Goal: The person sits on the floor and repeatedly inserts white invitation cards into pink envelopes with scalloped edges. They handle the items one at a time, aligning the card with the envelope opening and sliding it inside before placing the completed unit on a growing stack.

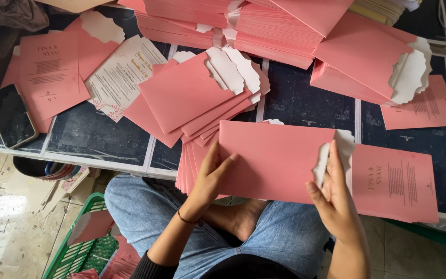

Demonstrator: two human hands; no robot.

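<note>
Left hand (210, 178) fingers pinch the pink envelope's (272, 157) left edge above the lap; right hand (334, 199) fingers close on its white scalloped flap (343, 144). Judged best: keep the envelope flat, flap square, clear of the counter (305, 106) stacks.

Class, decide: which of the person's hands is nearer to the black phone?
Left. The left hand grips the pink envelope's near end, toward the phone; the right hand holds the far end.

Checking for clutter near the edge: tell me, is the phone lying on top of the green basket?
No, the phone lies on the table, left of the basket.
</note>
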